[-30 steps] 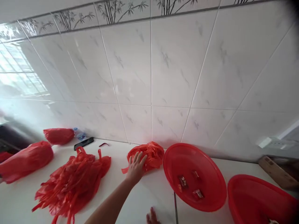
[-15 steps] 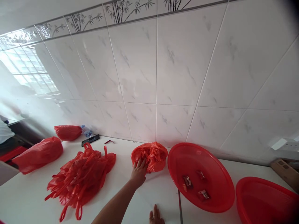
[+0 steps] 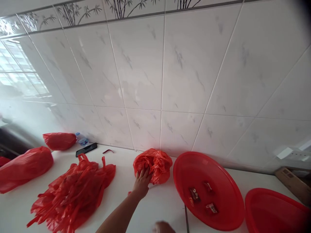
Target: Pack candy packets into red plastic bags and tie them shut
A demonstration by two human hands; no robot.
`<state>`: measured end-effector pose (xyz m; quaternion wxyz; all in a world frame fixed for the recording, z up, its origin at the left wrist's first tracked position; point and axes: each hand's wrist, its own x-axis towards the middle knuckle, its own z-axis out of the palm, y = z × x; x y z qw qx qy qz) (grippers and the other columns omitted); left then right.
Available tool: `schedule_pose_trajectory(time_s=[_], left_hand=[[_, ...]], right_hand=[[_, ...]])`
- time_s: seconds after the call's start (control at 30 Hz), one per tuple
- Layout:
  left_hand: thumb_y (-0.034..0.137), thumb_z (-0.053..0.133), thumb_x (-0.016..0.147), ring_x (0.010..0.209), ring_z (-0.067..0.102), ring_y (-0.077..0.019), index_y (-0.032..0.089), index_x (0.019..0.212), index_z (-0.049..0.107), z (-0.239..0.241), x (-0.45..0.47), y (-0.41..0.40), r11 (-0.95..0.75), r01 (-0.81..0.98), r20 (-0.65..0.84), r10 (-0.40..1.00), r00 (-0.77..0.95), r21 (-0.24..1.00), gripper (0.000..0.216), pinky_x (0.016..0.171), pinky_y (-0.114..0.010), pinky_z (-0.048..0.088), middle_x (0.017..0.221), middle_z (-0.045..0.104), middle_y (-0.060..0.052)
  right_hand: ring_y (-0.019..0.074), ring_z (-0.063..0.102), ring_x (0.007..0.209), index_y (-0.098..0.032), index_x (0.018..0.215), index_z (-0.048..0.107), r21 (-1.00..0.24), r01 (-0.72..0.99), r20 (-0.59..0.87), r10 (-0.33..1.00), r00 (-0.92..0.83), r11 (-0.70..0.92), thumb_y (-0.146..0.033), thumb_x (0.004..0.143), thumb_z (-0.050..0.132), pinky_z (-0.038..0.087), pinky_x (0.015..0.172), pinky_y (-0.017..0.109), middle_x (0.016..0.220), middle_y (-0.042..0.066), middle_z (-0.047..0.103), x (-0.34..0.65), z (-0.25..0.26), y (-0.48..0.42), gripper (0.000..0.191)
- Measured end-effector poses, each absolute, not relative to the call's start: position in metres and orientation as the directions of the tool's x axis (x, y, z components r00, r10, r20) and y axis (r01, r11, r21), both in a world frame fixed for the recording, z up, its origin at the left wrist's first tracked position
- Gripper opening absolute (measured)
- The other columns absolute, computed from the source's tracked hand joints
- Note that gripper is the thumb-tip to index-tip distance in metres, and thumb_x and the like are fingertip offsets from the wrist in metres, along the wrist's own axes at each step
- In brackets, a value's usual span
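My left hand reaches forward over the white counter. Its fingers are curled into a crumpled red plastic bag that lies against the tiled wall. Only a blurred sliver of my right hand shows at the bottom edge, low over the counter, and its fingers are not readable. Right of the bag sits a round red basket with three small wrapped sweets in it.
A loose pile of flat red bags lies to the left. Two filled red bags, a dark phone and a small water bottle are farther left. A second red basket and a wooden block are on the right.
My left hand went from lying flat and spread on the crumpled bag to gripping it with curled fingers. The bag has bunched up more. My right hand has dropped lower in view.
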<state>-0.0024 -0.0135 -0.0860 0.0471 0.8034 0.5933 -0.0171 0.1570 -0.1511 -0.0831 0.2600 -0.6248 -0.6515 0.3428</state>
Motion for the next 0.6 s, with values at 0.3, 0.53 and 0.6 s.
schedule_pose_trajectory(time_s=[0.3, 0.53, 0.6], left_hand=[[0.011, 0.057, 0.065, 0.147, -0.002, -0.0317, 0.035, 0.149, 0.025, -0.084, -0.006, -0.017, -0.327, 0.939, -0.059, 0.941, 0.335, 0.109, 0.093, 0.115, -0.057, 0.001, 0.162, 0.009, -0.001], [0.022, 0.064, 0.068, 0.146, 0.007, -0.0359, 0.034, 0.136, 0.048, -0.081, -0.008, -0.012, -0.358, 0.919, -0.089, 0.923, 0.375, 0.162, 0.071, 0.113, -0.061, 0.002, 0.16, 0.018, -0.006], [0.026, 0.066, 0.068, 0.145, 0.012, -0.0372, 0.034, 0.137, 0.046, -0.078, -0.01, -0.008, -0.333, 0.928, -0.113, 0.929, 0.353, 0.165, 0.073, 0.113, -0.061, 0.002, 0.158, 0.026, -0.008]], right_hand=[[0.0339, 0.056, 0.109, -0.01, 0.126, 0.05, -0.676, 0.734, 0.191, 0.946, 0.261, -0.066, -0.042, 0.075, 0.061, 0.046, 0.085, 0.042, 0.119, 0.022, 0.058, 0.153, 0.015, -0.001, 0.061], [0.0218, 0.06, 0.077, -0.022, 0.065, 0.06, -0.912, 0.384, -0.106, 0.988, 0.111, -0.141, -0.018, 0.058, 0.06, 0.044, 0.075, 0.035, 0.074, 0.003, 0.066, 0.171, -0.029, 0.016, 0.008], [0.0195, 0.059, 0.067, -0.022, 0.066, 0.059, -0.954, 0.253, -0.142, 0.985, 0.098, -0.162, -0.022, 0.06, 0.056, 0.046, 0.067, 0.032, 0.067, 0.001, 0.064, 0.18, -0.029, 0.012, 0.006]])
